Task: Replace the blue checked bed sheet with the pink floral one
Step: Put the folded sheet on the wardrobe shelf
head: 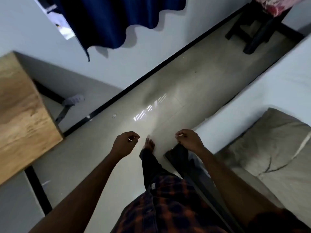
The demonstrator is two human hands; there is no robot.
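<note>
Bare white mattress [269,81] stripped, we judge; pink floral sheet [272,5] unspread on the dark stool [255,34]; left hand [125,143] and right hand [190,140] loosely curled, empty.

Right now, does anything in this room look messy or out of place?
Mildly. A few small scraps lie on the floor by the black skirting, and a pink floral cloth sits bundled on the dark stool rather than on the bed, which shows plain white under its grey pillow.
</note>
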